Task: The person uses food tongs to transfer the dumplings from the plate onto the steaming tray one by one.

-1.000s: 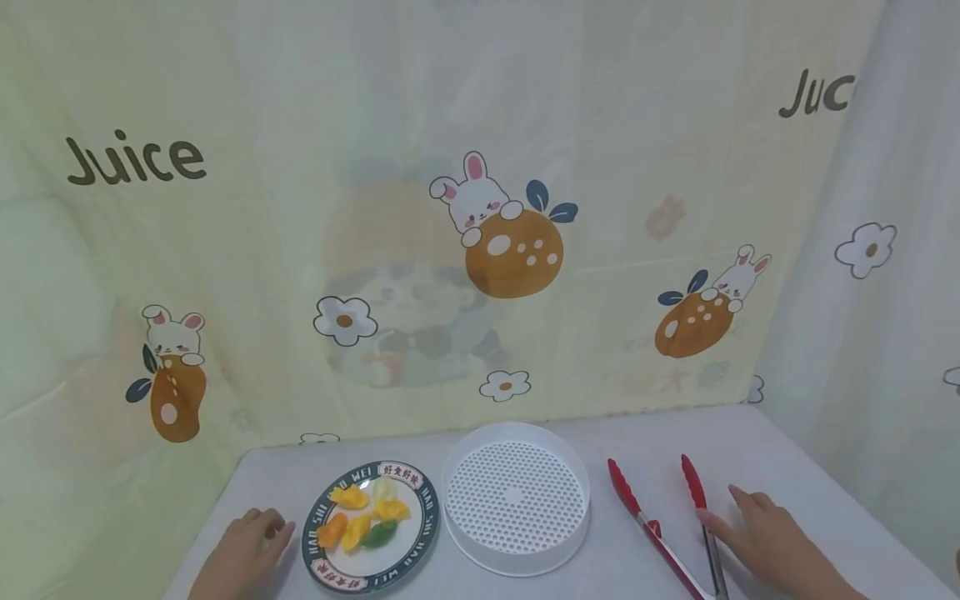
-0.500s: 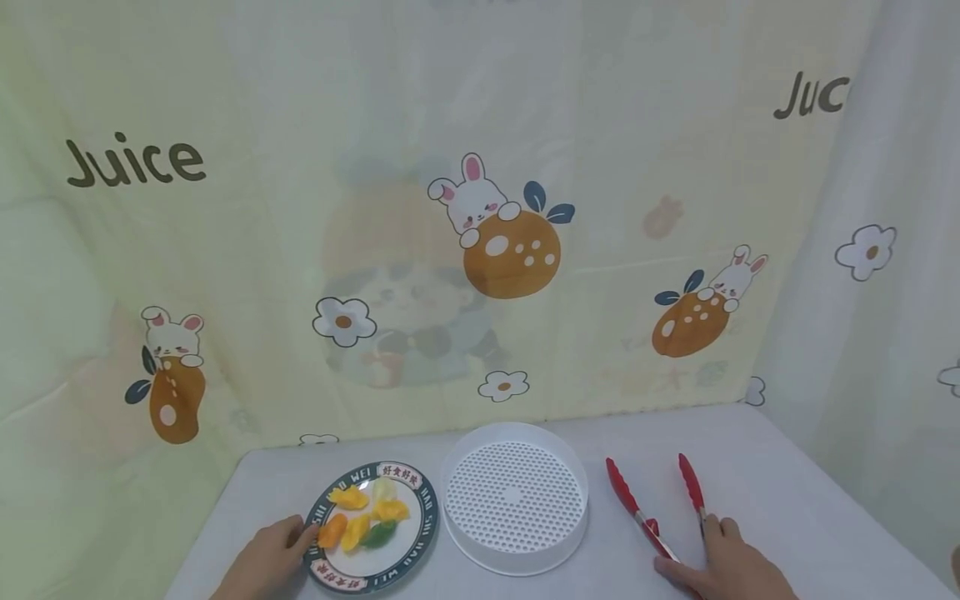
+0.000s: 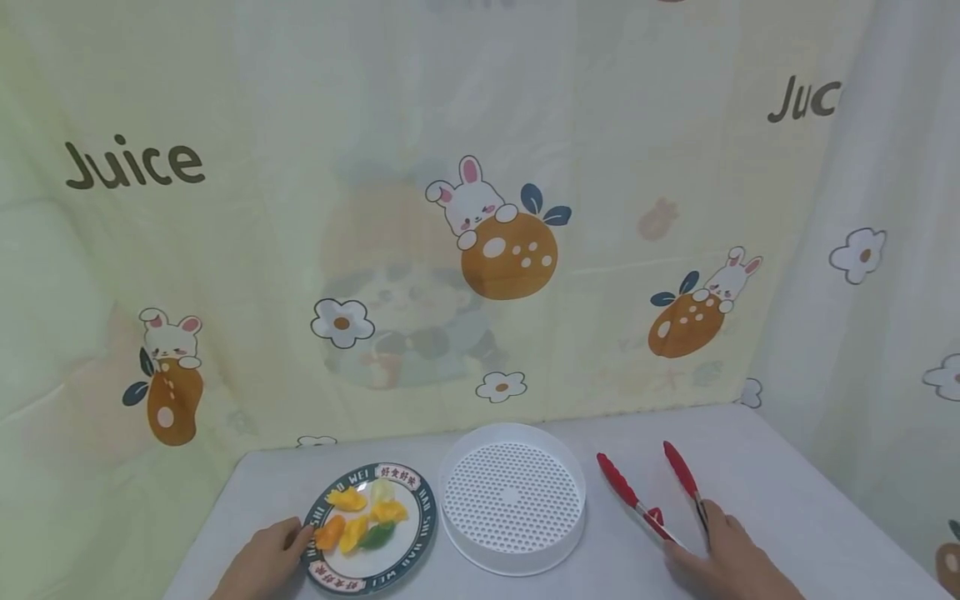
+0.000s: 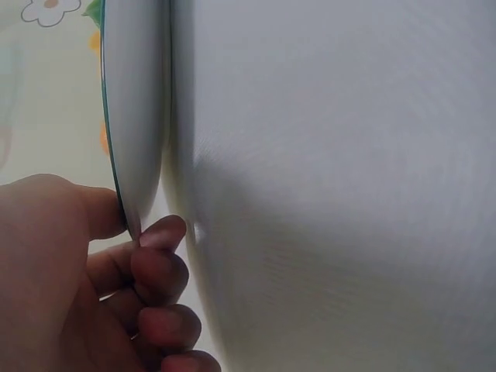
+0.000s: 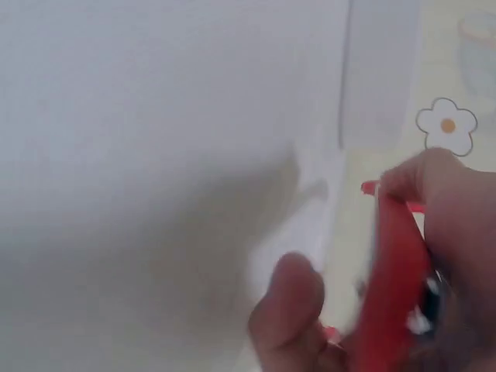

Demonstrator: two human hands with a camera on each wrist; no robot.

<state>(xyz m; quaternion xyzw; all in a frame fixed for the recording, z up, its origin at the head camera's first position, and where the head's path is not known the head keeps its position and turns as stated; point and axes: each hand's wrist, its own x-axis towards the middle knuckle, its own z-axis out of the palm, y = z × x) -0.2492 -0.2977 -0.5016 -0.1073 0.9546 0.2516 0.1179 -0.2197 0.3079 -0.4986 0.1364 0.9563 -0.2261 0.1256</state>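
My left hand [image 3: 262, 557] pinches the left rim of a round plate [image 3: 424, 533] with a dark green patterned border. In the left wrist view the thumb is on the plate's upper side and the curled fingers [image 4: 161, 273] are under its edge. Several small dumpling-shaped pieces [image 3: 354, 533], yellow, orange, pale and green, lie on the plate. My right hand [image 3: 731, 557] grips a pair of red-tipped metal tongs [image 3: 651, 521], whose two arms are spread and point away from me. Red handle material [image 5: 395, 271] shows between thumb and fingers in the right wrist view.
Between the plate and the tongs stands a round white steamer tray [image 3: 512, 500] with a perforated base and raised wall. A white cloth covers the table [image 3: 787, 492]. A printed curtain [image 3: 600, 333] hangs behind the table's back edge and along the sides.
My left hand has moved right onto the plate's rim and taken hold of it. My right hand has closed round the tongs, whose tips have shifted slightly left.
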